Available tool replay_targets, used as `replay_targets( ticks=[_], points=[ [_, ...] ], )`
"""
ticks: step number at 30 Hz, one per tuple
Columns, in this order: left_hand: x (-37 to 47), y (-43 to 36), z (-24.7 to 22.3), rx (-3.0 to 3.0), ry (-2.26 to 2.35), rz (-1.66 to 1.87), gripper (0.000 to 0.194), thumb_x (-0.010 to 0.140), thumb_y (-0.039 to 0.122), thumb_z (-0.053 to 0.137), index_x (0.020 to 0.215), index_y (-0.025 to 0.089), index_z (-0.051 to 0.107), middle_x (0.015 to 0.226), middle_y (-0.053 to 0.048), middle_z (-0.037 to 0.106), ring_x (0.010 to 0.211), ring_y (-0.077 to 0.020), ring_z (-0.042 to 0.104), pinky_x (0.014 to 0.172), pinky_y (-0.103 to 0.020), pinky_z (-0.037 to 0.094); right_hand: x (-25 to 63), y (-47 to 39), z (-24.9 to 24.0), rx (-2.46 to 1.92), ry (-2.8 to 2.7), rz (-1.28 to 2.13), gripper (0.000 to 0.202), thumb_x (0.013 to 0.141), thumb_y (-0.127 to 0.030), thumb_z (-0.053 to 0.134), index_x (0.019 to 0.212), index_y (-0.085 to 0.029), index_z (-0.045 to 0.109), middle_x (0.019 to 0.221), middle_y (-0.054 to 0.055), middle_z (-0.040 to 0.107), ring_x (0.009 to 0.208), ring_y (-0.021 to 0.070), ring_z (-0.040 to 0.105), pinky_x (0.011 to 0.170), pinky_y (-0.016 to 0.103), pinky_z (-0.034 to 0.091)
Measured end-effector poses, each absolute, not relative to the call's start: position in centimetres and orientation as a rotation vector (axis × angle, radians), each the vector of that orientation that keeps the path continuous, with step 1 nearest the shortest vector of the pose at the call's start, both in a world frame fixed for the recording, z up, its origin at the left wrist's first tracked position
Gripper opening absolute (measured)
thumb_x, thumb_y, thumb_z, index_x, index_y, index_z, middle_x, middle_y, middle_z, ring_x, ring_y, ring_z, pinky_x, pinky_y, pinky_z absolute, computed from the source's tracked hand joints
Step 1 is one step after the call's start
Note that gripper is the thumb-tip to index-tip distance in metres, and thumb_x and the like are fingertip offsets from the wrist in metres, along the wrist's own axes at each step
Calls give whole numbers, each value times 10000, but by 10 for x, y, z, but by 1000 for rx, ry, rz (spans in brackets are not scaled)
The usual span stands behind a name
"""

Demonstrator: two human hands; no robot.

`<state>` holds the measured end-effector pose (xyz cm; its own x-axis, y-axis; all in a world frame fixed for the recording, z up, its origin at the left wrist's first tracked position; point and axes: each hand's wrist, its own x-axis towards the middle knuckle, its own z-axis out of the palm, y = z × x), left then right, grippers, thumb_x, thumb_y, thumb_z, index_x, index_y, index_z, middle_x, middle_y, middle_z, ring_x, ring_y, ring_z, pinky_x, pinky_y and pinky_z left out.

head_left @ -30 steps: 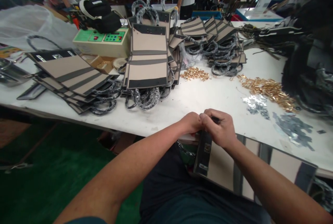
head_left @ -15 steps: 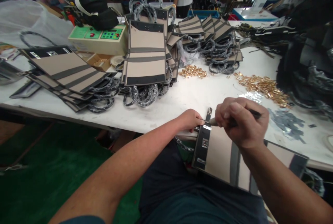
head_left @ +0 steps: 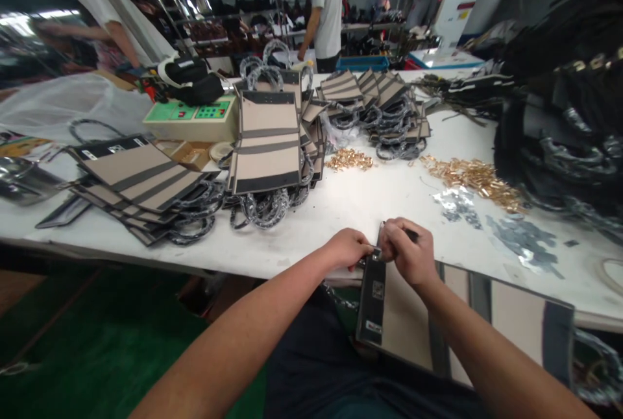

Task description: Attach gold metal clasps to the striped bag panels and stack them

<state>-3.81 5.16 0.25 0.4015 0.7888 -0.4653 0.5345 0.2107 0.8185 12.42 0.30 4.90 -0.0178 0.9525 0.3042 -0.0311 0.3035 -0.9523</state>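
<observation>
Bag panel (head_left: 406,328) was lying across the person's lap (head_left: 311,354), right by the near edge of the worktop (head_left: 302,237). The left hand (head_left: 345,249) had its fingers pinched on the panel's edge, and the right hand's (head_left: 411,253) were wrapped tight round a dark-handled tool (head_left: 412,235), tip hidden. Beyond sat 2 piles of gold metal bits (head_left: 474,179), plus stacked panels (head_left: 265,163) off left.

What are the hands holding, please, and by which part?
The right hand grips a tool around its body, dark end exposed; for the left hand, I cannot tell.
</observation>
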Motion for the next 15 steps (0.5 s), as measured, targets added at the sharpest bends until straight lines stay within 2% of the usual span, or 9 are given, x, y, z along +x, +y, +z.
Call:
replay_targets(
  ticks=[6, 9, 13, 15],
  points=[
    [-38, 53, -3, 1402, 1263, 270, 129, 844, 261, 696, 760, 163, 688, 529, 67, 533, 386, -100, 505, 409, -213, 387, 132, -1, 53, -843, -1212, 956, 408, 1002, -376, 652, 638, -227, 543, 561, -27, 529, 508, 148, 482, 520, 307, 371],
    [-38, 51, 1, 1369, 1285, 275, 138, 842, 269, 699, 753, 164, 688, 528, 67, 531, 399, -94, 493, 420, -207, 391, 121, 1, 51, -951, -1244, 941, 442, 990, -418, 625, 602, -232, 527, 543, -23, 526, 519, 156, 480, 547, 316, 396],
    [-38, 38, 22, 1388, 1336, 260, 205, 817, 246, 663, 628, 171, 633, 486, 52, 501, 398, -119, 474, 433, -243, 417, 100, 0, 52, -1090, -1430, 863, 499, 967, -492, 583, 555, -222, 504, 532, -18, 507, 537, 166, 488, 553, 310, 395],
    [-38, 35, 28, 1420, 1364, 267, 183, 775, 234, 659, 603, 181, 623, 502, 40, 527, 412, -141, 494, 442, -270, 434, 94, -1, 53, -1112, -1544, 826, 498, 961, -536, 571, 583, -213, 536, 568, -5, 549, 582, 187, 544, 572, 305, 432]
  ],
)
